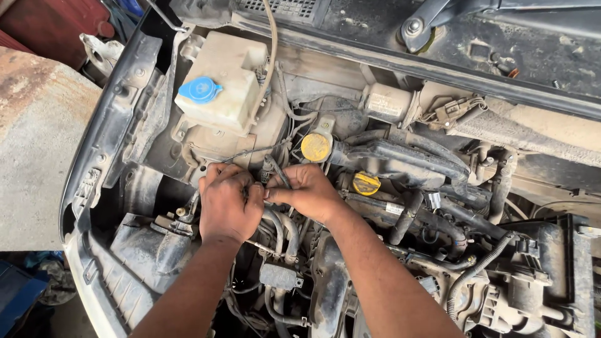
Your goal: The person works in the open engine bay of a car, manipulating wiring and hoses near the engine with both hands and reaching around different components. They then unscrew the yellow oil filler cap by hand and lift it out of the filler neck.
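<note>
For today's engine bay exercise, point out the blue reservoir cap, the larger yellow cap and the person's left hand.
blue reservoir cap (199,89), head view, centre of its top.
larger yellow cap (315,147), head view, middle of its face.
left hand (226,203), head view, back of the hand.

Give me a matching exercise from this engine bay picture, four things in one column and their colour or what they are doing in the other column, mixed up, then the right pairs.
Things:
1. cap on the pale fluid tank
2. round cap just above the hands
3. left hand
4. hose clamp strip right of the hands

Descriptions:
A. yellow
B. white
C. blue
D. fingers curled on a black connector and wires

Pairs: 1-C, 2-A, 3-D, 4-B
</note>
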